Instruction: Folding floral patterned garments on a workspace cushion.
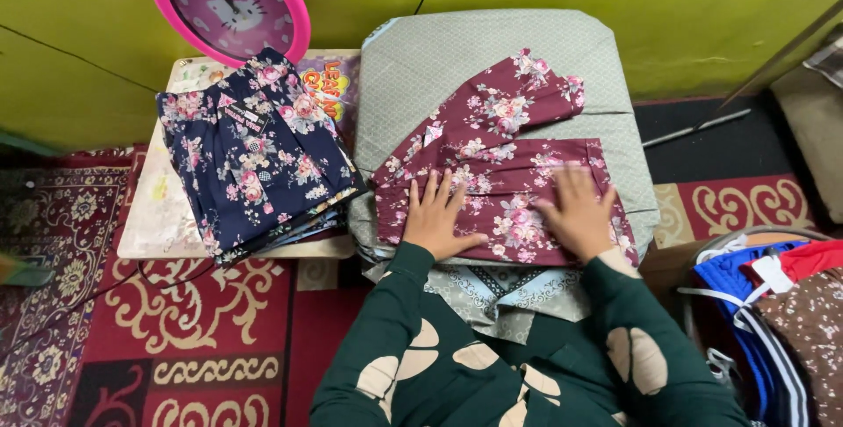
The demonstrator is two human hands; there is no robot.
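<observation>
While both hands lie flat on the maroon garment [505, 190], the person seems to be in the middle of folding it, at the step of pressing a fold smooth. The left hand [436, 216] rests with fingers spread on the lower left part of the cloth, and the right hand [580, 212] lies open on the lower right part; neither grip is closed on anything, the palms only press down. The garment has a flower print and lies on a grey cushion [492, 49], which serves as the worktop. One sleeve [518, 97] is turned across the upper part and points to the right, and the body is folded into a wide band under the hands. To the left, on a low table [149, 216], sits a stack [255, 150] of navy flowered garments, already folded, and a pink clock [228, 1] leans on the green wall behind it. At the right edge is a basket [773, 304] with more clothes. I judge that the next move calls for taking one edge of the band and bringing it over evenly, so that the sleeve stays inside and no crease forms.
</observation>
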